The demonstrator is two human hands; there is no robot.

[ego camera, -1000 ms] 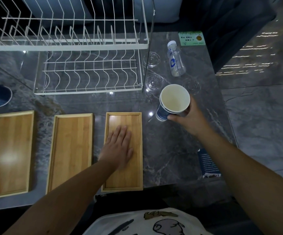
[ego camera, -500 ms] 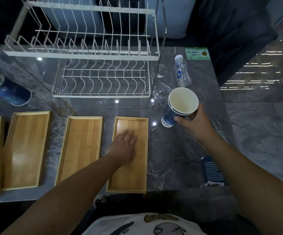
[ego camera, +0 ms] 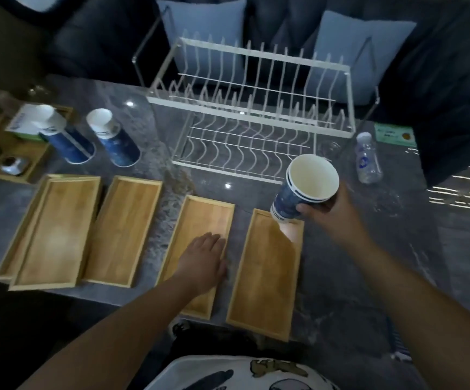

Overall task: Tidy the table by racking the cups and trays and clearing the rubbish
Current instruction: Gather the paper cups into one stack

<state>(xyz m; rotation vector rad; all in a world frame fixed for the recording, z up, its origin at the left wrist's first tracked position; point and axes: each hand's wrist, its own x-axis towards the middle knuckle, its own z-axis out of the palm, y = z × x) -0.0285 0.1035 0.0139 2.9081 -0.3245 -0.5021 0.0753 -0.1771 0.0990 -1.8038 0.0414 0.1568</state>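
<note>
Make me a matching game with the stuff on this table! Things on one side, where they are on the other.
Things:
1. stacked paper cups
2. water bottle
3. dish rack
4. left hand

Places:
A. lying on the table, right of the rack
B. resting flat on a wooden tray
C. held up in the right hand
D. standing at the back of the table

Pairs: 1-C, 2-A, 3-D, 4-B

The worktop (ego camera: pixel 368 277) was dark, glossy marbled stone that reflected the lamps. The trays (ego camera: pixel 267 271) looked like smooth pale wood. The rack (ego camera: pixel 256 108) was white coated wire, the cups (ego camera: pixel 304 187) printed paper, the bottle (ego camera: pixel 367 159) clear plastic.
</note>
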